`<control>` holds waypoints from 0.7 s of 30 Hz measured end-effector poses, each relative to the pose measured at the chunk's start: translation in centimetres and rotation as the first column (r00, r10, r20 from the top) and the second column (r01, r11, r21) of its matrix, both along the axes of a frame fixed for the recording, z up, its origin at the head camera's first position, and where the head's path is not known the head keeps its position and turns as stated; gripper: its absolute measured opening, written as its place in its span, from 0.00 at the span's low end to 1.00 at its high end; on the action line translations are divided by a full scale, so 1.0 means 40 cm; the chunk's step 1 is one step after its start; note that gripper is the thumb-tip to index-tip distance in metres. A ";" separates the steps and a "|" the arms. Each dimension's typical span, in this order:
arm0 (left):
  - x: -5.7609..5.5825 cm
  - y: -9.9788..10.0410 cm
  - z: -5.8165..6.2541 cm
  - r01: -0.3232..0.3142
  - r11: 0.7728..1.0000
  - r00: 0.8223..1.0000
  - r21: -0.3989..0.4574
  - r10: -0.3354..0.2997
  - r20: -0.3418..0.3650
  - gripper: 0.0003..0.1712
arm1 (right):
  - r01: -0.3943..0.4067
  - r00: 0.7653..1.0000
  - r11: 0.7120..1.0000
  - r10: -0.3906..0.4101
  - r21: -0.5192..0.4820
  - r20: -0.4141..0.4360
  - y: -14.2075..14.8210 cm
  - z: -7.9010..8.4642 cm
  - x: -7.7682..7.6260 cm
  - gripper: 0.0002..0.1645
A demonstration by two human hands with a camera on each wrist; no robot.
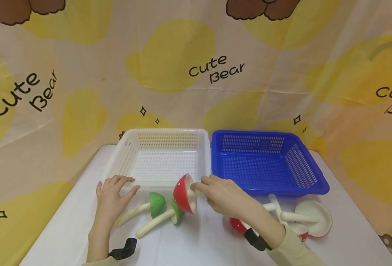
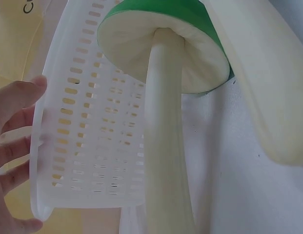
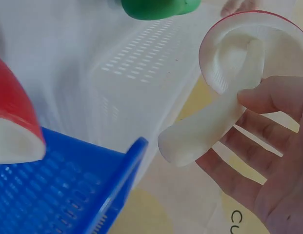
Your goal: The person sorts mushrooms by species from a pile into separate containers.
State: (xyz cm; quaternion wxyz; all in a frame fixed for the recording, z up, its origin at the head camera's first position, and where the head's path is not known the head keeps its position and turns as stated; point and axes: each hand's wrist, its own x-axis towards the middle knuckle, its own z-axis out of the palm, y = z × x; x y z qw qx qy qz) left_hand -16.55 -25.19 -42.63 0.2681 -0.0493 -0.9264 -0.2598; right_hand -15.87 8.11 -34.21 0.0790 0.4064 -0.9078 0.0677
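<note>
My right hand holds a toy mushroom by its thick white stem. The mushroom's red cap with white dots hangs above the front side of the white basket. In the right wrist view the thumb and fingers lie along that stem. At the white basket's front left corner, my left hand touches the rim, its thumb spread away from the fingers. Between the hands, two green-capped mushrooms lie on the table, one with its cap near the basket and the other with its stem toward me.
A blue basket stands right of the white one. In front of it lie more mushrooms: a red cap partly behind my right forearm, and a pale upturned cap with its stem. A printed cloth hangs behind the white table.
</note>
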 end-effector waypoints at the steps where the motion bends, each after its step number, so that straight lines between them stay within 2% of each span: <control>1: -0.001 -0.001 -0.001 0.002 1.000 1.000 0.001 -0.002 -0.004 0.15 | 0.002 1.000 1.000 -0.002 -0.003 0.005 -0.002 0.006 -0.003 0.23; 7: -0.002 -0.003 -0.002 0.001 1.000 1.000 -0.006 -0.001 -0.005 0.15 | -0.008 1.000 1.000 0.009 -0.028 0.028 -0.020 0.036 -0.038 0.25; 12: 0.004 -0.004 -0.005 -0.009 1.000 1.000 -0.010 0.009 -0.006 0.15 | -0.028 0.997 0.998 0.031 -0.054 0.064 -0.037 0.039 -0.085 0.26; 21: 0.006 -0.001 0.003 -0.005 1.000 1.000 -0.015 0.005 -0.006 0.15 | -0.017 1.000 0.998 0.018 -0.059 0.021 -0.082 0.049 -0.143 0.27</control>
